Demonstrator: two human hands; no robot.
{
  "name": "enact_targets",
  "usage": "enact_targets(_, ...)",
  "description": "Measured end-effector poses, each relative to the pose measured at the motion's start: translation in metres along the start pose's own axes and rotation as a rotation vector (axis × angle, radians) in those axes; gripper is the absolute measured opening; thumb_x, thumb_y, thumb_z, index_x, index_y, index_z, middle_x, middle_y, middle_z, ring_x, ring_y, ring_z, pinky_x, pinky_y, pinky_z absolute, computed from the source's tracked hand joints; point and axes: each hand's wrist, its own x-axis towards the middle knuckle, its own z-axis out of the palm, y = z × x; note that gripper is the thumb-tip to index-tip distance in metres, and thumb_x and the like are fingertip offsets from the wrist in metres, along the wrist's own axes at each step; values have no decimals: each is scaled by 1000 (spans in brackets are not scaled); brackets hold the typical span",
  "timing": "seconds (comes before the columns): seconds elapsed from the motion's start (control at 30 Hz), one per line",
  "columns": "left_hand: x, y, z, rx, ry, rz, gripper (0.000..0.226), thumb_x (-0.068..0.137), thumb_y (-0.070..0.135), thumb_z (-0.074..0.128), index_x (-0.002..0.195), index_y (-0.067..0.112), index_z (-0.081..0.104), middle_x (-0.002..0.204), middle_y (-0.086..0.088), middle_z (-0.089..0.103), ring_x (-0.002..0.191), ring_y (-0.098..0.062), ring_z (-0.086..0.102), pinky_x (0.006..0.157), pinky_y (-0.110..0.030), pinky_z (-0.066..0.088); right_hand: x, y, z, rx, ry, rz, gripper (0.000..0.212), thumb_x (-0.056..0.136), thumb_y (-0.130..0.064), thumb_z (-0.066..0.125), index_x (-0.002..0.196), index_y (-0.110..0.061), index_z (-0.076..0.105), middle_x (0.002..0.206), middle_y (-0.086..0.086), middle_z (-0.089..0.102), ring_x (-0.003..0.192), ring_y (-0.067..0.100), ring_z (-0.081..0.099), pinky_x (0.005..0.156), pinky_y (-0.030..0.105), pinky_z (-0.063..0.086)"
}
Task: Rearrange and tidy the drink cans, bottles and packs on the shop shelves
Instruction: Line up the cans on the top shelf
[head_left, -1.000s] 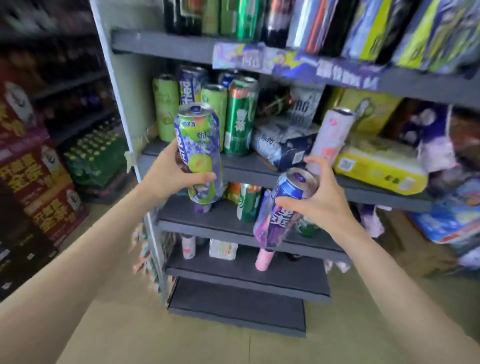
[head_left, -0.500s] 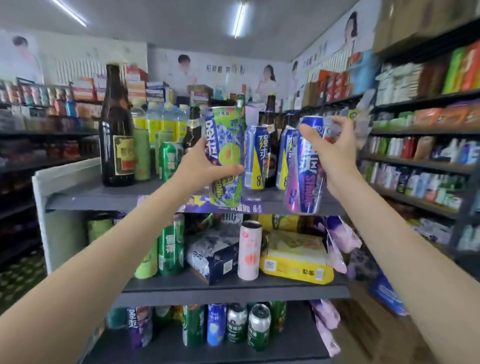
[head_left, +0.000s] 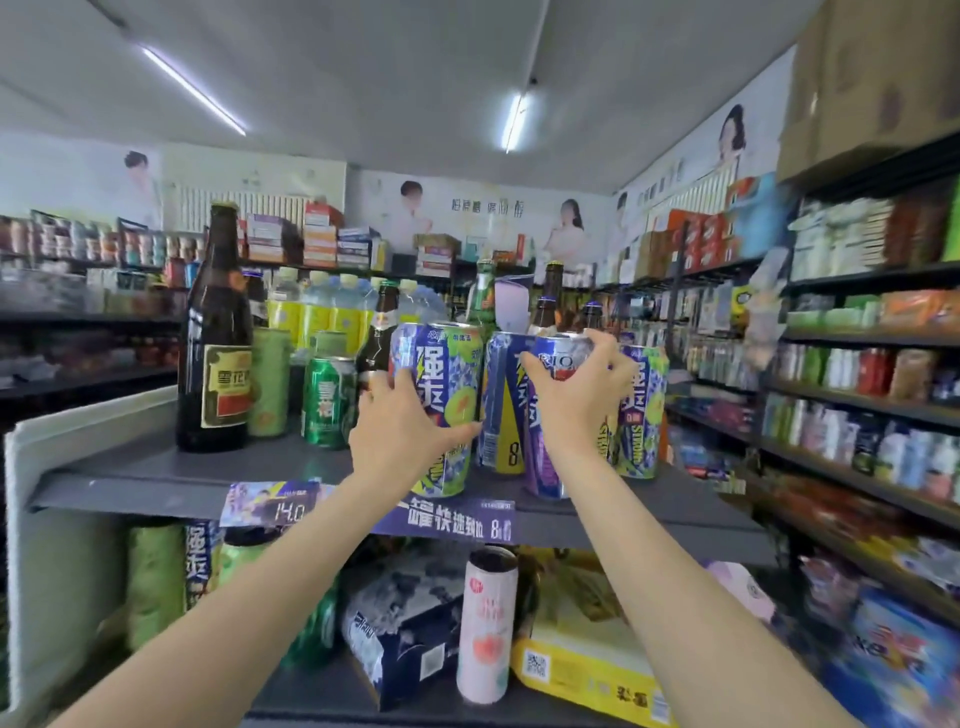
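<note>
Left hand (head_left: 402, 431) grips green-blue can (head_left: 441, 405); right hand (head_left: 576, 400) grips purple can (head_left: 548, 457); both cans upright at top shelf (head_left: 156, 483) near edge

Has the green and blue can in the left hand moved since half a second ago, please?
Yes. The green and blue can, gripped by the left hand, has come down onto the top shelf; before, it hung before the shelf's front edge.

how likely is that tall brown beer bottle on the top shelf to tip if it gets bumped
The tall brown bottle looks fairly tippy: it stands upright on a narrow base with a long neck. It appears to be glass, so probably heavy and breakable. It stands near the top shelf's left end, so a fall could be costly.
</note>
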Motion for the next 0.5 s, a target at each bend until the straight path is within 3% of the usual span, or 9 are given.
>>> enact_targets(0.17,6,-3,6,47,10,8,89,67,69,63,125,7,36,128,-10,38,117,-28,45,77,-39,50,8,11,0,10,-78,-5,76,77,-39,72,138,-10,36,130,14,33,122,29,30,96,33,30)
enact_targets(0.27,7,-5,9,60,-7,34,93,69,69,60,131,7,30,137,-10,34,122,-28,41,80,-39,50,0,22,-16,19,-223,-17,85,79,-30,73,145,-15,22,139,10,26,129,21,25,103,31,25)
enact_targets(0.4,5,-17,6,-76,-184,91,106,72,60,65,146,11,8,149,-8,21,132,-25,34,97,-37,41,-29,52,-33,-182,-339,2,93,73,-26,79,145,-20,20,138,8,32,130,25,32,108,40,29)
enact_targets(0.5,5,-26,-2,-183,-249,118,106,72,47,73,148,15,6,153,-1,21,137,-18,28,106,-32,31,-37,59,-33,-209,-325,14,87,72,-27,79,141,-17,26,135,5,37,127,26,40,104,41,38)
